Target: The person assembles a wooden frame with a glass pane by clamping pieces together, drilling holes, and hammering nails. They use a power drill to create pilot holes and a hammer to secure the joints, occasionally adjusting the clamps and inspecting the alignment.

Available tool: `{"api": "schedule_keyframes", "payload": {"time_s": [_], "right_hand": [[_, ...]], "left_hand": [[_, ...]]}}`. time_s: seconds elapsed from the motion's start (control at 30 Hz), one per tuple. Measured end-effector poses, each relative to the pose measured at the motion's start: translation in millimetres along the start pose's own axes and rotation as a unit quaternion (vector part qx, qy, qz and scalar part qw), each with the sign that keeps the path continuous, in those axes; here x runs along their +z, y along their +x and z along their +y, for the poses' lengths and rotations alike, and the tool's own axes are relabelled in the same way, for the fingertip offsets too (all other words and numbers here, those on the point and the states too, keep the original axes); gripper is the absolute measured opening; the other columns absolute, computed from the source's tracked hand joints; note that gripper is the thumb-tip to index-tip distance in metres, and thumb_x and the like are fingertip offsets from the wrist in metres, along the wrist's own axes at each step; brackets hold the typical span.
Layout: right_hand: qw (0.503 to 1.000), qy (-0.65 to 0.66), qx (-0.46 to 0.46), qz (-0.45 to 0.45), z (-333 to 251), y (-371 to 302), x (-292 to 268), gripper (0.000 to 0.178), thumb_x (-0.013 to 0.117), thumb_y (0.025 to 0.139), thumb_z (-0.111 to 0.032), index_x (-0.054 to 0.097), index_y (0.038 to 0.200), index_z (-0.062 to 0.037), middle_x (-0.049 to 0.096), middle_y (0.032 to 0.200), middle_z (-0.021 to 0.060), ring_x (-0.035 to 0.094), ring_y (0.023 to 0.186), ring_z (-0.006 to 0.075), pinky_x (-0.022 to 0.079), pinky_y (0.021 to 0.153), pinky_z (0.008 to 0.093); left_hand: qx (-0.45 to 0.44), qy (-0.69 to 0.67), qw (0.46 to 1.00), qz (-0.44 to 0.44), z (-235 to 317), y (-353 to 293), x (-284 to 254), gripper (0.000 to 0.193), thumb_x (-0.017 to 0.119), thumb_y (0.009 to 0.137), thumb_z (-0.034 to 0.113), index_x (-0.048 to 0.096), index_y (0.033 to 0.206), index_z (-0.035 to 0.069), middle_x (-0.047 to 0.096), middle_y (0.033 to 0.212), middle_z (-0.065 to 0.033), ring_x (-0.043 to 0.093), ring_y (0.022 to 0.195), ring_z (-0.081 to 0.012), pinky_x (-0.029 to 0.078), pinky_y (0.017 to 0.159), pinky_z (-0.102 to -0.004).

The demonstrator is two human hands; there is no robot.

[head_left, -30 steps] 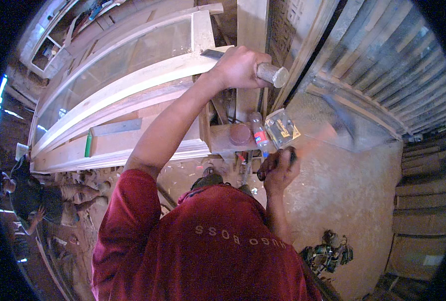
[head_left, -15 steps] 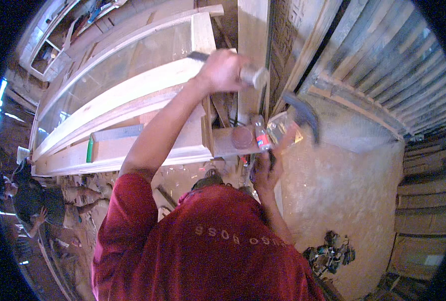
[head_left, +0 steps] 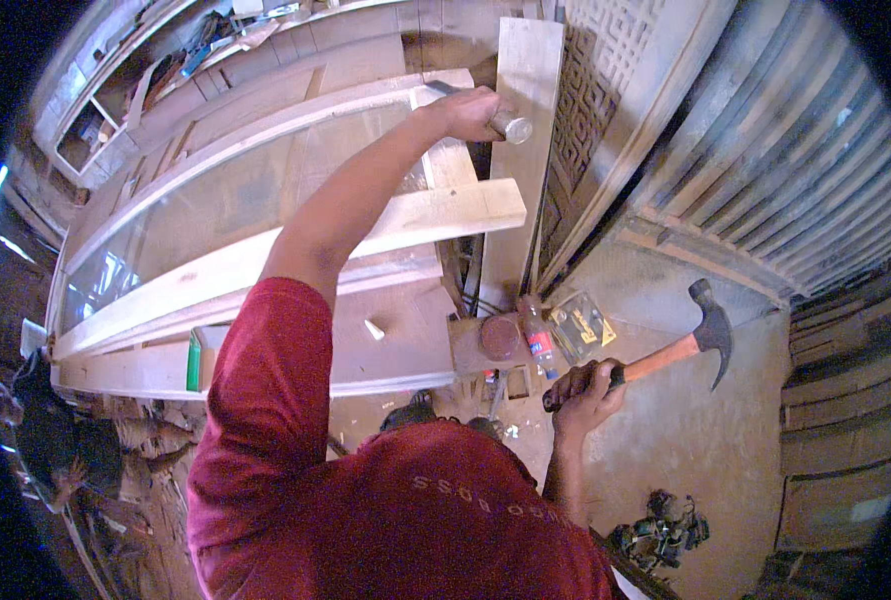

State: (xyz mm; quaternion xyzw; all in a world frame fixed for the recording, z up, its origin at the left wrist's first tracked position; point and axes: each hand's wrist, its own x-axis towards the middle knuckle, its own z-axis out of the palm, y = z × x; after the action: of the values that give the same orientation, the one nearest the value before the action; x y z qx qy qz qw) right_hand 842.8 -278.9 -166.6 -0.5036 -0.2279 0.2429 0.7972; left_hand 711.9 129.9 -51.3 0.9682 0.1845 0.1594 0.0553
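My left hand (head_left: 463,112) is closed around a chisel (head_left: 512,127), over the far right corner of a wooden frame (head_left: 427,150) with a glass panel. The chisel's blunt handle end points right and its dark blade slants left onto the frame; the blade's tip is hard to make out. My right hand (head_left: 585,395) grips the dark handle of a claw hammer (head_left: 665,357), held out to the right, apart from the chisel. Across the frame lies a pale wooden board (head_left: 455,207), its end sticking out past the frame's right side.
Beside the bench stand a red-labelled bottle (head_left: 538,340), a yellow and black box (head_left: 580,325) and a reddish round tin (head_left: 500,338). A green-ended object (head_left: 194,362) rests at the frame's near side. Another person (head_left: 55,430) is at the left. Corrugated sheets (head_left: 765,150) stand far right.
The hammer has swung right and toward me, away from the chisel, with my right hand. My left hand keeps hold of the chisel at the frame. The whole view has shifted somewhat.
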Motion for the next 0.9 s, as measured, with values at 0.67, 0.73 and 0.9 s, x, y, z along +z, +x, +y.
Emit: {"api": "schedule_keyframes", "payload": {"time_s": [0.67,0.73,0.9], "right_hand": [[0.999,-0.034,-0.023,-0.021,13.2,5.6,113.1,0.036,0.051,0.097,-0.039,0.038,0.083,-0.0093,0.030,0.050,-0.0019,0.029,0.033,0.0084,0.026,0.029,0.0262],[0.999,-0.039,-0.013,-0.033,12.9,10.9,114.6,0.035,0.049,0.098,-0.040,0.039,0.085,-0.0089,0.030,0.049,-0.0019,0.029,0.032,0.0088,0.026,0.029,0.0262],[0.997,-0.066,-0.028,-0.016,17.0,35.4,107.6,0.032,0.044,0.099,-0.040,0.040,0.093,-0.0088,0.032,0.051,-0.0007,0.031,0.033,0.0100,0.027,0.030,0.0261]], "left_hand": [[0.009,-0.042,0.997,0.064,-43.9,36.3,7.4,0.029,0.071,0.073,0.022,0.065,0.099,0.009,0.068,0.094,-0.0192,0.065,0.092,-0.0370,0.051,0.081,-0.0461],[-0.017,-0.052,0.997,0.058,-50.4,45.1,10.9,0.029,0.071,0.073,0.022,0.065,0.098,0.008,0.068,0.095,-0.0191,0.065,0.093,-0.0368,0.052,0.082,-0.0462],[-0.085,-0.001,0.993,0.077,-64.7,56.4,19.9,0.031,0.072,0.073,0.026,0.066,0.096,0.006,0.068,0.098,-0.0194,0.065,0.095,-0.0367,0.053,0.084,-0.0454]]}}
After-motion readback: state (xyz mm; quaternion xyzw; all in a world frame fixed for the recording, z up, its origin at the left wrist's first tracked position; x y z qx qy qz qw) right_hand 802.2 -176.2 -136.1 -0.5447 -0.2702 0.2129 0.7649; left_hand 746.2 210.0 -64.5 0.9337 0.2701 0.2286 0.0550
